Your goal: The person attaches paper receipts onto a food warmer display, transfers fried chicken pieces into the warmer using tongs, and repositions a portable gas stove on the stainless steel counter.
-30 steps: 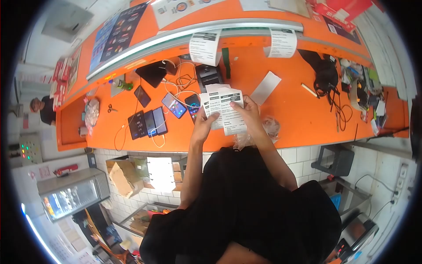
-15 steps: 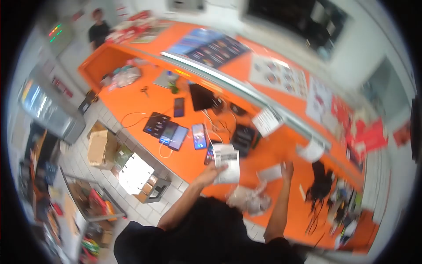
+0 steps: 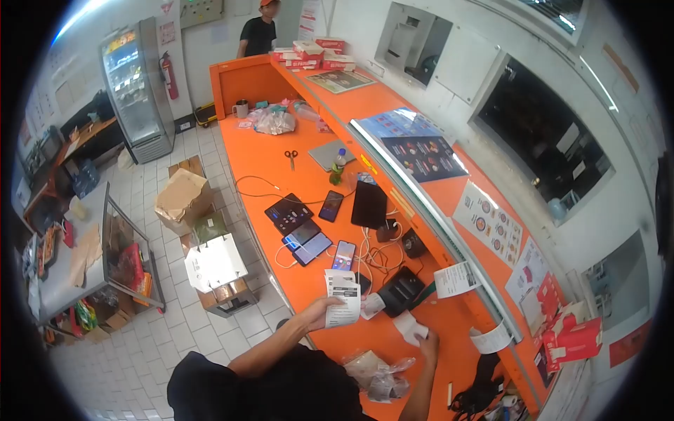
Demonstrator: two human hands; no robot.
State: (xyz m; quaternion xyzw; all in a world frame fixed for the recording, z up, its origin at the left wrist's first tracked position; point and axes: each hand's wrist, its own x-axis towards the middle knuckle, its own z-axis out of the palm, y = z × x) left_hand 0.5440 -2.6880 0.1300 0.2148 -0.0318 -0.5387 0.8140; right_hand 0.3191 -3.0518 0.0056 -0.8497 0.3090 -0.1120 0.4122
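Observation:
My left hand (image 3: pixel 318 315) is closed on printed paper receipts (image 3: pixel 343 300), which it holds up over the counter's near edge. A curled white paper slip (image 3: pixel 409 328) is pinched in my right hand (image 3: pixel 427 346); the fingertips are partly hidden. Just beyond that slip sits a black boxy device (image 3: pixel 400 290), and a small white paper (image 3: pixel 372 306) lies by its left side. Below and between my hands rests a clear plastic bag (image 3: pixel 379 375). A lit phone (image 3: pixel 343 255) lies on the counter past the receipts.
The orange counter (image 3: pixel 270 165) carries tablets (image 3: pixel 288 213), a dark phone (image 3: pixel 331 206), tangled cables, scissors (image 3: pixel 291 159) and a bottle (image 3: pixel 338 165). Receipts (image 3: pixel 456 279) hang from the raised ledge. A person (image 3: pixel 259 31) stands at the far end. Boxes (image 3: pixel 183 201) are on the floor at left.
The head view has swung, showing more of the room's far side. My right hand and its slip have come closer to the black device. My left hand still holds the receipts.

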